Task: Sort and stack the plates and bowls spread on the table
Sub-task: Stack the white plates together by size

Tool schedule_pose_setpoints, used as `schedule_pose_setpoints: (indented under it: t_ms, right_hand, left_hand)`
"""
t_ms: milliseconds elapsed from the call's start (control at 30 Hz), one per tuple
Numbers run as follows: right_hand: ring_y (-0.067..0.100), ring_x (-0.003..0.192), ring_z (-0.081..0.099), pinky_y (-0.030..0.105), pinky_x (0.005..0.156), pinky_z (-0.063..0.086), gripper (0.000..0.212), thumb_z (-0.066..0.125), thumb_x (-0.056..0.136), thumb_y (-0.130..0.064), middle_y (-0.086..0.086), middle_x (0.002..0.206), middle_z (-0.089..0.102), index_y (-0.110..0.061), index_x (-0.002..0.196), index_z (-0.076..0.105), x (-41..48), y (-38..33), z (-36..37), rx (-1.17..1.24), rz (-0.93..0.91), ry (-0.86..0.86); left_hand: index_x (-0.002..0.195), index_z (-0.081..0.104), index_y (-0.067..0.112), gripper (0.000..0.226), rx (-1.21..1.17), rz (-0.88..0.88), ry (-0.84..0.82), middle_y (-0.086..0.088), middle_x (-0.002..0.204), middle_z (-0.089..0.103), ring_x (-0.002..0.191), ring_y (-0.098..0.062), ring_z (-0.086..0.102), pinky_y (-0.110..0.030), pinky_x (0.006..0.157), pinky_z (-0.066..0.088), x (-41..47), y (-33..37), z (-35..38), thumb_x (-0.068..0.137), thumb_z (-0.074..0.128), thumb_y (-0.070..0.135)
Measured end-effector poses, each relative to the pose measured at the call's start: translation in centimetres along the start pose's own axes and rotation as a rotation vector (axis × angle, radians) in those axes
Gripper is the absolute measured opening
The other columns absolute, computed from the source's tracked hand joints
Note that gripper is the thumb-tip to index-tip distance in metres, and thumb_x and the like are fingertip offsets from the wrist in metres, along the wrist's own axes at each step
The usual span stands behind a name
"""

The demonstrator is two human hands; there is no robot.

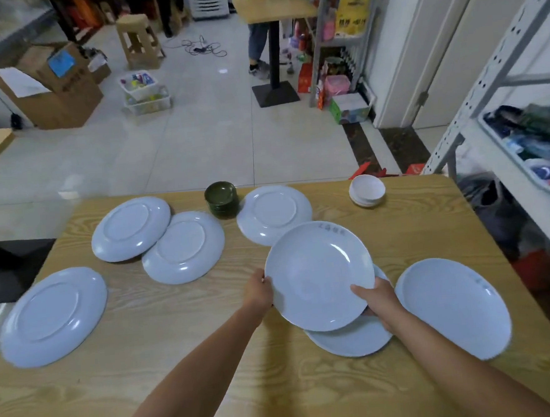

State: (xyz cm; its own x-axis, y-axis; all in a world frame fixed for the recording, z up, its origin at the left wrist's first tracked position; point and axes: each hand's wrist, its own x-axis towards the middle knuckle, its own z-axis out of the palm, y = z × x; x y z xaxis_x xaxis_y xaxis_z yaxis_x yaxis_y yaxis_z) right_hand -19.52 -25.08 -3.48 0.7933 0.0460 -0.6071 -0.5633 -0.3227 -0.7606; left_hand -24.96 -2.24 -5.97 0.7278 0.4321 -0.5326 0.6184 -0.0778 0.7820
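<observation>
**Plate gripped at opposite rims, lower middle of frame**

Fingers (266,282) of left hand (256,291) curled against the left rim of held plate (317,277). Thumb of right hand (379,302) laid over the lower right rim, other fingers tucked beneath and hidden. Held face up, slightly tilted, just over second plate (351,339) lying face up on the tabletop (180,361). Touching it or not: cannot tell.

Probably glazed and hard: stiff, smooth, likely slippery, apt to chip or break if dropped or knocked. Moderate weight, judging by the two-handed hold. Best taken as here, at opposite rims, thumbs on top and fingers under. Best lowered flat and centred rather than slid across the plate below.

Further out: third face-up plate (453,306) at lower right. Four face-down plates: one at far left (53,316), two overlapping at left of centre (130,228) (183,247), one above the held plate (272,213). Probably needing a flip before stacking. Green bowls (221,200) stacked at the upper middle tabletop edge, white bowls (366,190) stacked further right.
</observation>
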Motion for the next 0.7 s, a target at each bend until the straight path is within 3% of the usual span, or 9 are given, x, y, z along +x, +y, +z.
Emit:
schedule_pose_setpoints:
  t_ms: [133,300,433,533,700]
  right_hand:
    - [0.032,0.098,0.064,0.051,0.083,0.055,0.033,0.069,0.083,-0.014,0.017,0.107,0.068,-0.001,0.113,0.064,1.2,1.9,-2.8,-0.217,-0.001,0.026]
    - [0.032,0.099,0.065,0.049,0.082,0.056,0.040,0.071,0.078,-0.025,0.015,0.109,0.067,-0.004,0.111,0.060,1.7,3.8,-5.0,-0.367,0.020,-0.076]
    - [0.025,0.069,0.068,0.035,0.060,0.059,0.024,0.065,0.085,-0.031,0.006,0.084,0.064,-0.011,0.092,0.053,0.0,3.3,-6.1,-0.534,-0.007,-0.126]
    - [0.015,0.045,0.059,0.026,0.049,0.051,0.029,0.058,0.089,-0.041,0.000,0.061,0.062,-0.017,0.074,0.049,0.1,3.7,-6.6,-0.758,-0.065,-0.128]
    - [0.022,0.074,0.065,0.029,0.072,0.055,0.037,0.048,0.092,-0.047,0.000,0.079,0.063,-0.023,0.065,0.040,0.2,4.7,-7.0,-1.014,-0.131,-0.177]
  left_hand:
    - [0.091,0.052,0.010,0.015,0.105,-0.008,0.184,-0.008,0.084,0.055,0.081,-0.026,0.054,-0.041,0.073,0.048,-1.7,-0.2,3.8,0.095,0.038,0.009]
    - [0.090,0.052,0.010,0.015,0.142,-0.099,0.302,-0.007,0.086,0.055,0.083,-0.025,0.053,-0.031,0.069,0.042,-4.6,-1.7,6.8,0.096,0.038,0.009]
    - [0.079,0.051,0.011,0.020,0.170,-0.176,0.335,-0.010,0.086,0.057,0.082,-0.029,0.056,-0.035,0.069,0.047,-5.6,-2.7,7.4,0.095,0.039,0.011]
    - [0.071,0.048,0.012,0.024,0.198,-0.209,0.336,-0.012,0.082,0.056,0.077,-0.028,0.056,-0.034,0.068,0.047,-6.0,-2.6,7.4,0.093,0.039,0.010]
    - [0.081,0.059,0.010,0.020,0.252,-0.236,0.304,-0.016,0.094,0.065,0.093,-0.035,0.064,-0.043,0.081,0.056,-5.9,-2.6,7.3,0.091,0.041,0.014]
